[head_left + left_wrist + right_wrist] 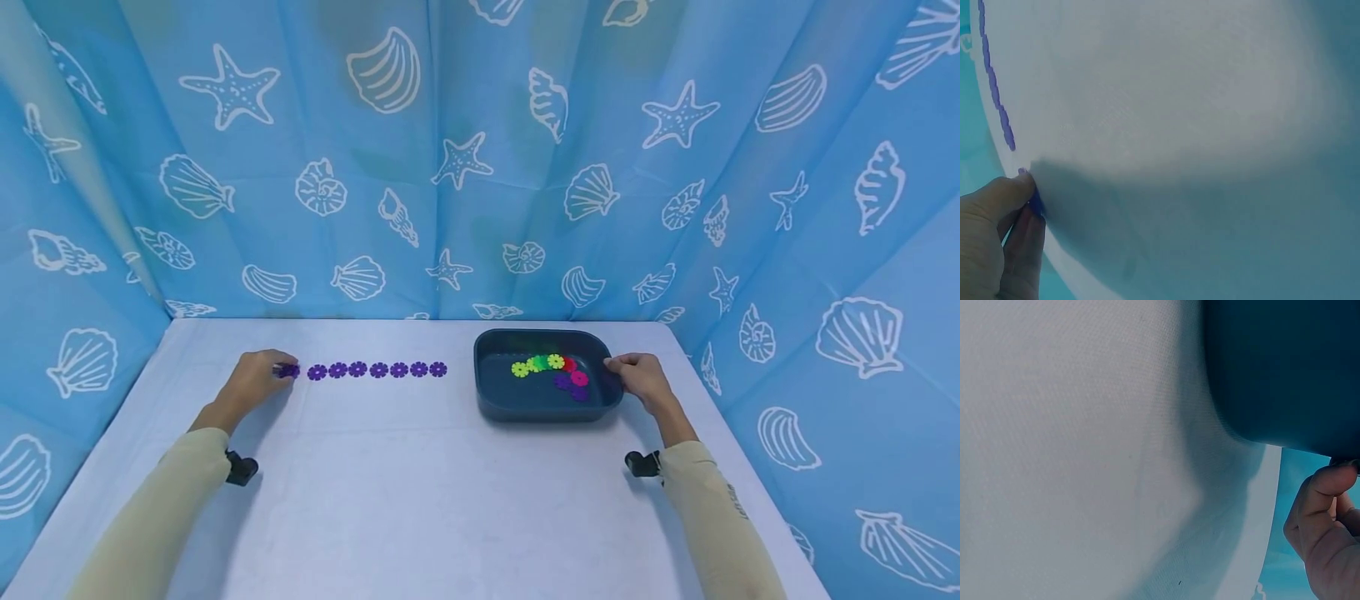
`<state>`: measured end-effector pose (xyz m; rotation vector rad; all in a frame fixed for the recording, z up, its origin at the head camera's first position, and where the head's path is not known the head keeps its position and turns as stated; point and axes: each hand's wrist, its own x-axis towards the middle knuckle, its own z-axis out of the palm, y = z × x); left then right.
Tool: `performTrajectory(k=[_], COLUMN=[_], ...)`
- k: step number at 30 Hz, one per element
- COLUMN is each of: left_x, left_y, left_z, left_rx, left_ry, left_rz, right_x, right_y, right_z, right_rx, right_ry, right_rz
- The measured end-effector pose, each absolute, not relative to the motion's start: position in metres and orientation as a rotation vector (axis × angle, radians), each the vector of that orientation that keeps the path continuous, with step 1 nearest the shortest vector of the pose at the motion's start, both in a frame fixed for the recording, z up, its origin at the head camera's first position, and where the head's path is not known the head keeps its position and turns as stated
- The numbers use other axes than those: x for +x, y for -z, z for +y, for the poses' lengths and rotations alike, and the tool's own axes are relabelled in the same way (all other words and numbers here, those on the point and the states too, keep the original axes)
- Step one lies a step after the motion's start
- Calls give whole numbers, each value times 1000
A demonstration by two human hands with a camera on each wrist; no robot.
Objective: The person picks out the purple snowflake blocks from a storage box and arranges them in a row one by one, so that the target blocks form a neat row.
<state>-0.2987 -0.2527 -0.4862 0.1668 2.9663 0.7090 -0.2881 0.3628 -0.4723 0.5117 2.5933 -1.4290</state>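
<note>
At the left end of a row of purple flower-shaped discs (pixel 378 370), my left hand (pixel 255 377) pinches a purple flower-shaped disc (pixel 1036 204) between thumb and fingers, close over the white cloth. The row's discs lie flat, side by side, running toward a dark blue plastic basin (pixel 517 412). Inside the basin are yellow-green discs (pixel 521 369), pink-red discs (pixel 579 378) and a few purple discs (pixel 562 382). On the basin's right side, my right hand (pixel 643 378) grips the rim with thumb and fingers; the right wrist view shows the basin's outer wall (pixel 1285 375) beside it.
A white cloth (pixel 450 508) covers the table. Blue curtains (pixel 480 217) printed with white shells and starfish hang behind the table and along both sides. Small black devices are strapped to both wrists, at the beige sleeves (pixel 165 500).
</note>
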Motion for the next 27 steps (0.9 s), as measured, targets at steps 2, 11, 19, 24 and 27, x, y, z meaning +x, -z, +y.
performTrajectory(k=[2,11,19,24,27], left_x=[-299,-299,-300,-307,-311], left_y=[487,489,483,470,462], left_z=[-252,-248,-246,-217,-183], left_rx=[176,184,146,224,338], left_ry=[-710,-726,-795,-877,-945], left_rz=[2968,2954,2945,2986,2999], right_x=[-288,-286,-287,-287,-287], right_y=[472,470,472,472,473], right_z=[362,360,361,361,362], right_rx=[520,520,512,509,514], right_ry=[1433,1440,1446,1450,1453], right_rz=[2589,2605,2595,2602,2608])
